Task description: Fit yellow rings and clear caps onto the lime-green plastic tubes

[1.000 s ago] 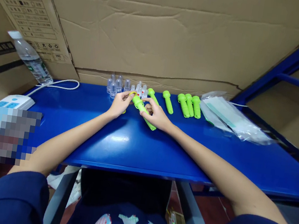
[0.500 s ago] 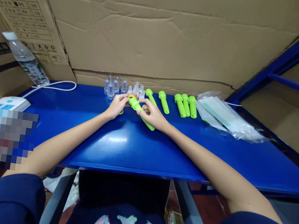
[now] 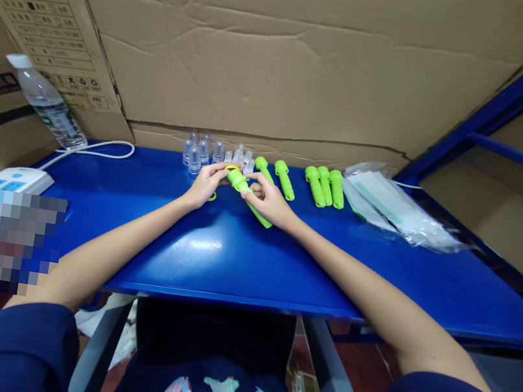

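Note:
My right hand (image 3: pixel 268 198) is closed around the barrel of a lime-green flashlight-shaped piece (image 3: pixel 238 180), which lies slantwise with its wide head toward my left hand. At that head, the fingers of my left hand (image 3: pixel 207 184) pinch a thin yellow ring (image 3: pixel 233 167); whether it is seated on the rim or just held against it I cannot tell. Another small yellow loop (image 3: pixel 212 196) shows by my left fingers. Just behind the hands stand several clear plastic domed caps (image 3: pixel 194 161) and smaller clear parts (image 3: pixel 239 153), partly hidden by my fingers.
More green flashlight-shaped pieces (image 3: pixel 324 186) lie along the back of the blue table (image 3: pixel 212 261). Plastic bags (image 3: pixel 398 203) rest at right. A water bottle (image 3: pixel 52 102), white cable (image 3: pixel 116 149) and power strip (image 3: pixel 13 180) are at left. Cardboard (image 3: pixel 271 66) walls the back.
Both hands keep their grip at nearly the same spot. The green flashlight-shaped piece has shifted very slightly, its head a touch to the right.

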### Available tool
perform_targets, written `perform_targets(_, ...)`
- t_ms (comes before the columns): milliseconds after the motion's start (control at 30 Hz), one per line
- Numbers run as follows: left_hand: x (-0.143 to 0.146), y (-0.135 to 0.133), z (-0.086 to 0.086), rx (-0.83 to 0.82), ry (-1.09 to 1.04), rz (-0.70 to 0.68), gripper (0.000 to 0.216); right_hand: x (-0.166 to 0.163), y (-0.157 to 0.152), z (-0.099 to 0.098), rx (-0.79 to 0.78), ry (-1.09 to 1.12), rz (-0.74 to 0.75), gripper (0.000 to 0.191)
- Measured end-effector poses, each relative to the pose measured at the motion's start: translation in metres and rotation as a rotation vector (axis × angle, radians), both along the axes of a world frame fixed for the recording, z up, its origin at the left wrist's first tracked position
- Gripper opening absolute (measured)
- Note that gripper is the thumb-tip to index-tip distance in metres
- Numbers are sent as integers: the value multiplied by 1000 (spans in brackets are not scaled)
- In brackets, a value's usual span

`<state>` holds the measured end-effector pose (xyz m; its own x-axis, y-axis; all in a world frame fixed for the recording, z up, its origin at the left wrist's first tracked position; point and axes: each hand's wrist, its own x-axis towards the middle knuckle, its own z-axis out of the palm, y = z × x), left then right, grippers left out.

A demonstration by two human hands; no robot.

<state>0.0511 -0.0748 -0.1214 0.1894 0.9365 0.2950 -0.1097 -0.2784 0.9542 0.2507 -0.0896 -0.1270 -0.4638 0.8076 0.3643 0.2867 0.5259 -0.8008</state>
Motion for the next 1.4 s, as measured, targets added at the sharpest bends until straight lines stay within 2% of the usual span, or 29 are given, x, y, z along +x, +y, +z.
perform_targets(100, -2, 1, -2, 13, -2, -28, 37, 0, 2, -2, -17, 11, -22, 40)
perform_targets(200, -2, -1, -2, 91, 102, -29, 45, 0, 3, -4, -44, 39, -17, 43)
perform_targets(400, 1, -6, -2, 162, 150, -89, 64, 2, -1, -3, -16, 27, 25, 63)
perform_targets(667, 6, -10, -3, 144, 127, -87, 61, 4, -1, -3, 45, -33, 94, 61)
perform_targets(867, 7, -11, -3, 156, 101, -66, 50, 3, -2, -1, 34, -47, 66, 65)
perform_targets(1133, 6, -13, 1, 179, 161, -55, 51, 2, -3, 3, 45, -74, 62, 63)
perform_targets(1300, 5, -11, -1, 221, 180, -17, 49, 3, -3, 4, 60, -75, 59, 61)
perform_targets(1400, 6, -10, -1, 292, 202, 53, 45, 3, -2, 3, 77, -58, 46, 61)
